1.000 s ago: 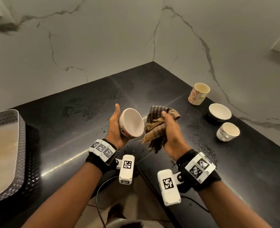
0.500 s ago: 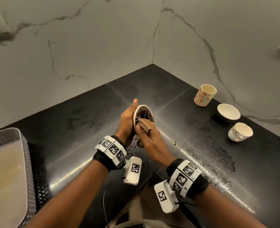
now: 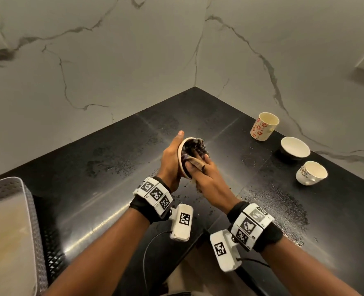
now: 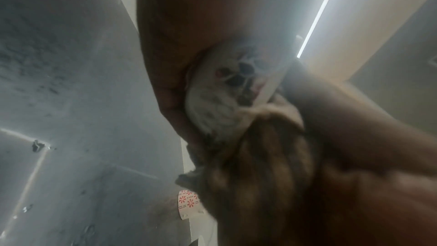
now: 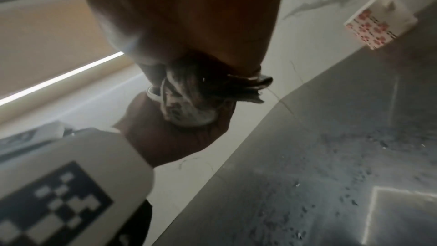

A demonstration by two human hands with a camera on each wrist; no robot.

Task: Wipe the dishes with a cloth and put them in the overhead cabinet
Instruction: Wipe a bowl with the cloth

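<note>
Pressing the cloth [image 3: 195, 149] into the small bowl [image 3: 180, 155], the fingers of the right hand [image 3: 209, 176] are bunched together around the fabric. The left hand [image 3: 170, 161] cups the bowl from outside, thumb straight along the rim. Both are held above the black counter [image 3: 117, 167]. At 2 o'clock stand a flowered cup [image 3: 263, 129], a white bowl [image 3: 294, 148] and another cup [image 3: 311, 173]. At 8 o'clock is a grey tray [image 3: 30, 201].

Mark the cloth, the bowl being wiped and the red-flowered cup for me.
cloth [image 3: 195, 147]: head view, on the bunched dark folds inside the bowl.
bowl being wiped [image 3: 181, 148]: head view, on its pale rim by the left thumb.
red-flowered cup [image 3: 260, 128]: head view, on its patterned side wall.
</note>
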